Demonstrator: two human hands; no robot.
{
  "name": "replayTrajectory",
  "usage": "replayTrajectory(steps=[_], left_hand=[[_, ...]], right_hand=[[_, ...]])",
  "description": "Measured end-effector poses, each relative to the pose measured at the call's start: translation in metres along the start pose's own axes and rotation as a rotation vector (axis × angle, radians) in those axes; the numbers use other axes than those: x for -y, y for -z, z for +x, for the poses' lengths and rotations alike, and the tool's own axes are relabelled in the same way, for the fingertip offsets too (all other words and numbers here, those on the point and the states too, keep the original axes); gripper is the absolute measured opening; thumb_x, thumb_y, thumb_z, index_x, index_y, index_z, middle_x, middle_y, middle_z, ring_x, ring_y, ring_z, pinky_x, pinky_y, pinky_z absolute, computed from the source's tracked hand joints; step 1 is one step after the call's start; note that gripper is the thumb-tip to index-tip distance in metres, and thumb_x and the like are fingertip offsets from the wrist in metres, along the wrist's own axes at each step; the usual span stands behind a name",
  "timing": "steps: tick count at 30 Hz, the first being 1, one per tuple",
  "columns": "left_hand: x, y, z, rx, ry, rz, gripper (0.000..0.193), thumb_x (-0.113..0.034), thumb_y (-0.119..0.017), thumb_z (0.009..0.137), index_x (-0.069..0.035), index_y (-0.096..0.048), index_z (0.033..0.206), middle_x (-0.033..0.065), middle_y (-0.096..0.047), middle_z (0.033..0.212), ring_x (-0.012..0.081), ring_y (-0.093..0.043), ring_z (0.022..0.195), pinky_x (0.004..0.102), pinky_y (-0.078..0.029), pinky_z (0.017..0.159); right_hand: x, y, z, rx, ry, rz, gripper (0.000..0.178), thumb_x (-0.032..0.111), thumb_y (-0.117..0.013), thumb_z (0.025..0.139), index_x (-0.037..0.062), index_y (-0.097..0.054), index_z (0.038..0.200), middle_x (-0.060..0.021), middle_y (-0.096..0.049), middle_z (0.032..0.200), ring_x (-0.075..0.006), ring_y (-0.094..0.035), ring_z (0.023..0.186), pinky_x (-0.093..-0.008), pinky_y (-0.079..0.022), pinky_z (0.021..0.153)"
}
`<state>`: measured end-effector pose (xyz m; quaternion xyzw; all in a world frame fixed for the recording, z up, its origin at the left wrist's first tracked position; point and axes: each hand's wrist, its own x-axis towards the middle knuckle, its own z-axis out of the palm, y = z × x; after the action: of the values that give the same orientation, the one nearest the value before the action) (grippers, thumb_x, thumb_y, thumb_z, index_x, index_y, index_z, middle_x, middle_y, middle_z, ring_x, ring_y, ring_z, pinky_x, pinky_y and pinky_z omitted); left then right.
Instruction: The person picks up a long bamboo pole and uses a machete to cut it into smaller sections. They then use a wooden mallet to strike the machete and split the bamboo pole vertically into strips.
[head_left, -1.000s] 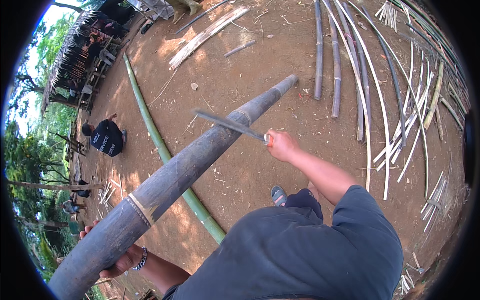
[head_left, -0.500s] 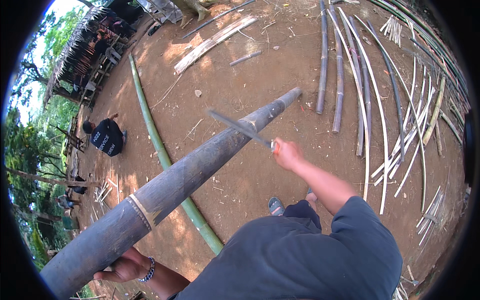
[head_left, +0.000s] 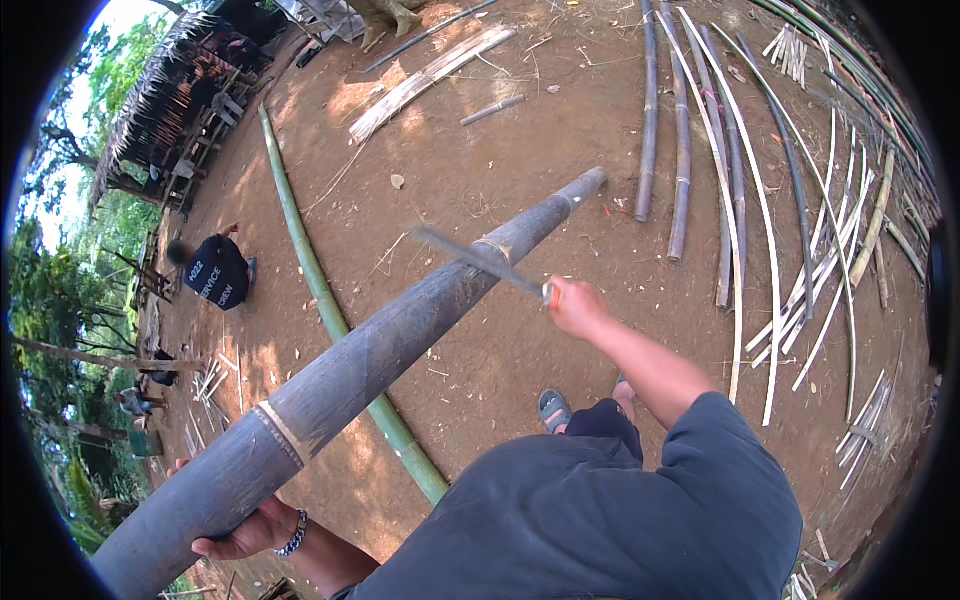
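Observation:
A long, thick dark bamboo pole (head_left: 340, 375) slants across the view from the lower left up to the upper middle, with pale rings at its joints. My left hand (head_left: 250, 530) grips it from below near the close end, thumb on the near side and fingertips just showing past the far side. In my right hand (head_left: 578, 308) is a machete (head_left: 465, 253), held by its orange-marked handle. Its slightly blurred blade crosses over the pole near an upper joint; whether it touches the bamboo I cannot tell.
A green bamboo pole (head_left: 310, 270) lies on the dirt under the dark one. Several dark poles (head_left: 648, 120) and pale split strips (head_left: 745, 170) lie to the right. A crouching person (head_left: 215, 272) is at left, near a thatched shelter (head_left: 150, 110).
The dark pole has turned slightly, so the splintered patch beside its lower joint shows less. Fingertips of my left hand now show beyond its far side. The machete stays across the upper joint.

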<state>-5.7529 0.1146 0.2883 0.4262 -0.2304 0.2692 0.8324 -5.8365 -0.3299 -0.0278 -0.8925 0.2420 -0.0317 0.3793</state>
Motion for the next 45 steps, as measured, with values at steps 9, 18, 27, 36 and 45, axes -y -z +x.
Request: replayTrajectory(steps=[9, 18, 27, 36, 45], left_hand=[[-0.002, 0.016, 0.01, 0.382, -0.039, -0.146, 0.108, -0.061, -0.078, 0.076, 0.009, -0.035, 0.146, 0.0264, -0.048, 0.145, 0.0394, -0.042, 0.141, 0.0535, -0.027, 0.124], [0.003, -0.026, -0.002, 0.299, -0.05, -0.144, 0.113, -0.06, -0.082, 0.074, 0.008, -0.033, 0.151, 0.0274, -0.038, 0.154, 0.041, -0.032, 0.148, 0.0567, -0.019, 0.125], [0.004, -0.048, -0.019, 0.053, -0.042, -0.109, 0.114, -0.054, -0.08, 0.081, 0.001, -0.017, 0.159, 0.0281, -0.027, 0.161, 0.0418, -0.023, 0.152, 0.0611, -0.015, 0.124], [0.015, -0.034, -0.012, 0.036, -0.092, -0.037, 0.112, -0.064, -0.077, 0.077, 0.006, -0.03, 0.151, 0.0268, -0.042, 0.15, 0.0407, -0.036, 0.145, 0.0601, -0.028, 0.122], [0.009, -0.03, -0.006, 0.466, -0.077, -0.173, 0.115, -0.064, -0.08, 0.073, 0.01, -0.033, 0.148, 0.0271, -0.046, 0.144, 0.0409, -0.043, 0.138, 0.055, -0.029, 0.121]], right_hand=[[0.001, 0.001, 0.003, -0.034, -0.042, 0.027, 0.027, 0.019, -0.069, 0.084, 0.0104, -0.06, 0.107, -0.0202, -0.072, 0.097, -0.0445, -0.068, 0.094, -0.0549, -0.054, 0.081], [-0.007, 0.007, 0.007, -0.068, -0.154, 0.041, 0.022, 0.02, -0.065, 0.087, 0.0114, -0.06, 0.107, -0.0197, -0.072, 0.1, -0.0428, -0.068, 0.097, -0.055, -0.054, 0.083], [-0.008, 0.007, 0.007, -0.108, -0.15, 0.021, 0.023, 0.02, -0.064, 0.088, 0.0117, -0.059, 0.109, -0.0202, -0.072, 0.102, -0.0436, -0.068, 0.096, -0.0552, -0.054, 0.083], [-0.003, 0.016, -0.001, -0.053, -0.009, 0.017, 0.026, 0.019, -0.064, 0.088, 0.0109, -0.06, 0.113, -0.0213, -0.072, 0.103, -0.0423, -0.069, 0.098, -0.0547, -0.054, 0.083], [-0.021, 0.006, -0.018, -0.116, -0.105, 0.106, 0.024, 0.019, -0.067, 0.087, 0.0116, -0.059, 0.108, -0.0206, -0.072, 0.095, -0.0436, -0.068, 0.096, -0.0551, -0.054, 0.083]])
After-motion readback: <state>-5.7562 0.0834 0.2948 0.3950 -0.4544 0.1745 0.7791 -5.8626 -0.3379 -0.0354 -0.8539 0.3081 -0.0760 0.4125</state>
